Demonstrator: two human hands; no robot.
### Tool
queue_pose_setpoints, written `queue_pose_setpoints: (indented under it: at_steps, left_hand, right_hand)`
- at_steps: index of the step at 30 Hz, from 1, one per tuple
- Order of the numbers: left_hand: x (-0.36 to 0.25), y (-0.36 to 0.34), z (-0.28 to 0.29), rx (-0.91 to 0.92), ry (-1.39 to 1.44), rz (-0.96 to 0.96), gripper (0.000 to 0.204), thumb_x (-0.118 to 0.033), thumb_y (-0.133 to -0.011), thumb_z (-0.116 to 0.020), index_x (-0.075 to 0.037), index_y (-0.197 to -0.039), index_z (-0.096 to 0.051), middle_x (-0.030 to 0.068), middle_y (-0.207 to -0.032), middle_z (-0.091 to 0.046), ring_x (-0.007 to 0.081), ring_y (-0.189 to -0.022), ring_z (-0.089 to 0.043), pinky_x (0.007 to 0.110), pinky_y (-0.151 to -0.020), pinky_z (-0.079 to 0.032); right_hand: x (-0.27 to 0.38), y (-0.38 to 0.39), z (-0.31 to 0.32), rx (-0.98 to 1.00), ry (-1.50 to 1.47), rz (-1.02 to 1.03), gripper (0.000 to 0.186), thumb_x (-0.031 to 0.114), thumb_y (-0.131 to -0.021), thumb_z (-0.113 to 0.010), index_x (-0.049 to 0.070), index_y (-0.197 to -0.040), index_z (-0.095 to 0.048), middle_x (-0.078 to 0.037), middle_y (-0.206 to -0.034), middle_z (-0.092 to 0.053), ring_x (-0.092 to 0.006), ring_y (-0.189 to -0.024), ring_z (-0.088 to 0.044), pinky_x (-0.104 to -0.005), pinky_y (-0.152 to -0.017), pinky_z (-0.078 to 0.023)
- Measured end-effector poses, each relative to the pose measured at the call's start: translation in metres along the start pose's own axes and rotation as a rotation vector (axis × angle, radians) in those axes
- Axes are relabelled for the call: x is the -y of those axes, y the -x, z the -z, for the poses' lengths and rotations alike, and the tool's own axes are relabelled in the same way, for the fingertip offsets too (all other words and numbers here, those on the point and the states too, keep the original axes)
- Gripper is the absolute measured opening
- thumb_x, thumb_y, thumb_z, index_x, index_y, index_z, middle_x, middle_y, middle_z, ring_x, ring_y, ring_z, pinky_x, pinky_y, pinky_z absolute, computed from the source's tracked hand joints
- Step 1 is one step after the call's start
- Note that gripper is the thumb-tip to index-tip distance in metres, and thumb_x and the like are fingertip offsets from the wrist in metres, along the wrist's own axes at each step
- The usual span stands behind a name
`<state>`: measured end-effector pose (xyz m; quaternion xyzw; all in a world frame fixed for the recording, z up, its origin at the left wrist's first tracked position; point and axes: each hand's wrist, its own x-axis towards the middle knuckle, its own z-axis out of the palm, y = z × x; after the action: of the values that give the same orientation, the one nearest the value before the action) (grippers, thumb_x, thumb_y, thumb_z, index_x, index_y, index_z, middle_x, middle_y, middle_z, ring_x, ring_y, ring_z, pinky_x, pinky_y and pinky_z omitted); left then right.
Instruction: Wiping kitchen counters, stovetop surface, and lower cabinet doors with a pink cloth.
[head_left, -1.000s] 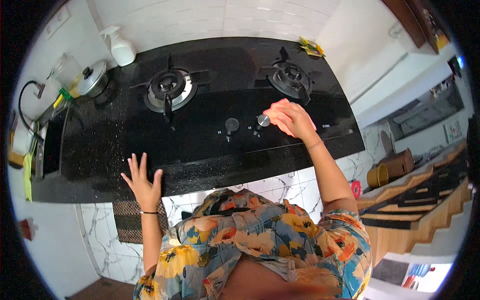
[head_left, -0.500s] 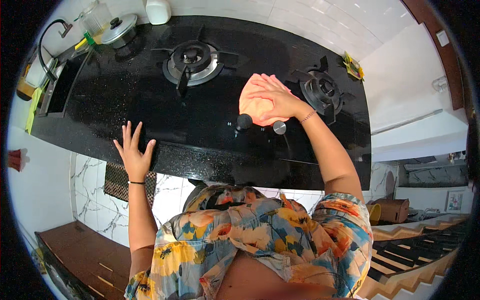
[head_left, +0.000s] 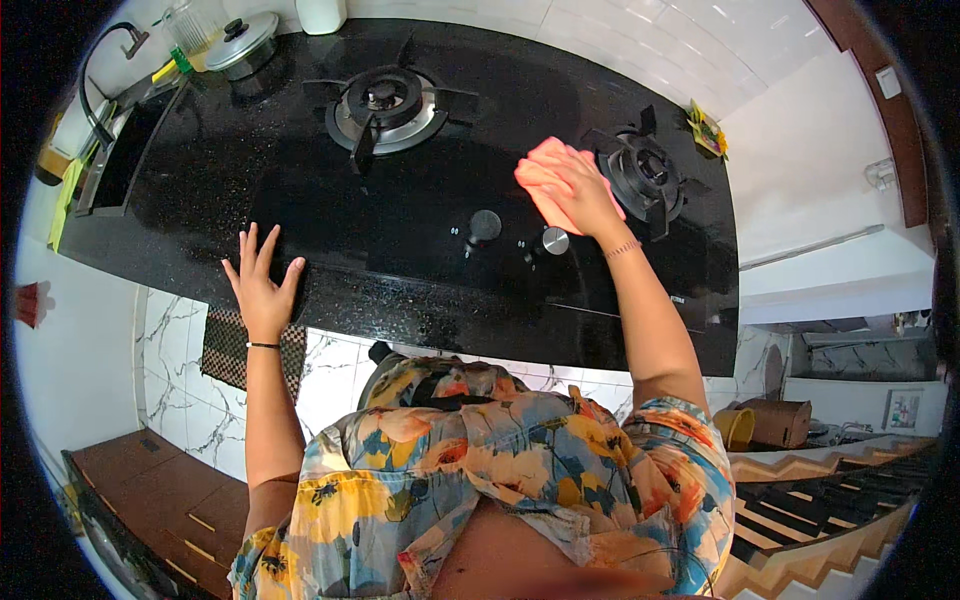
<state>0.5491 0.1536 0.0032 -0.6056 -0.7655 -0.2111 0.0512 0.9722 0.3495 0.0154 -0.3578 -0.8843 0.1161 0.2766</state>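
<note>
My right hand (head_left: 586,200) presses a pinkish-orange cloth (head_left: 546,172) onto the black glass cooktop (head_left: 420,215), just left of the right burner (head_left: 645,172). The cloth is bunched and folded under the fingers, and part of it is hidden by the hand. Just below the cloth is a silver control knob (head_left: 555,240); a black knob (head_left: 485,226) sits farther left. My left hand (head_left: 263,290) rests with its fingers spread on the front edge of the dark speckled counter (head_left: 200,240), holding nothing.
The larger left burner (head_left: 385,105) has raised pan supports. At the back left stand a lidded pot (head_left: 243,48), a glass jug (head_left: 195,25) and a white container (head_left: 320,14). A sink (head_left: 135,150) with a black faucet (head_left: 97,70) is at far left. A small flower-decorated item (head_left: 708,130) leans at the right wall.
My right hand has slid the cloth to the right, toward the right burner, and the cloth is more bunched. The black knob is now fully uncovered. My left hand stays at the counter edge.
</note>
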Motion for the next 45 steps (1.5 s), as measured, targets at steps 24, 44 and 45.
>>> queue_pose_setpoints:
  at_steps: [24, 44, 45]
  left_hand:
    - [0.007, 0.001, -0.003, 0.037, 0.116, -0.197, 0.050, -0.041, -0.081, -0.059, -0.017, -0.125, -0.053, 0.0095, -0.138, -0.040, 0.0281, -0.133, -0.028, 0.062, -0.105, -0.001]
    - [0.007, 0.001, -0.004, 0.044, 0.139, -0.283, 0.054, -0.045, -0.081, -0.057, -0.018, -0.126, -0.051, 0.0100, -0.139, -0.038, 0.0313, -0.134, -0.025, 0.064, -0.103, 0.000]
    - [0.007, 0.002, -0.004, 0.045, 0.142, -0.281, 0.054, -0.045, -0.081, -0.057, -0.018, -0.126, -0.051, 0.0101, -0.139, -0.038, 0.0313, -0.134, -0.025, 0.064, -0.103, -0.001]
  right_hand:
    - [0.217, 0.084, -0.059, -0.095, 0.537, -0.460, 0.060, 0.037, -0.081, -0.057, 0.003, -0.128, -0.043, -0.023, -0.136, -0.036, -0.0432, -0.128, -0.028, -0.0500, -0.104, -0.025]
    - [0.254, 0.049, -0.116, -0.045, 0.386, -0.421, 0.073, 0.049, -0.075, -0.063, 0.002, -0.127, -0.044, -0.022, -0.132, -0.040, -0.0407, -0.126, -0.032, -0.0512, -0.105, -0.022]
    - [0.261, 0.035, -0.120, 0.000, 0.374, -0.420, 0.073, 0.049, -0.075, -0.063, 0.002, -0.128, -0.043, -0.023, -0.132, -0.040, -0.0409, -0.127, -0.032, -0.0517, -0.105, -0.022]
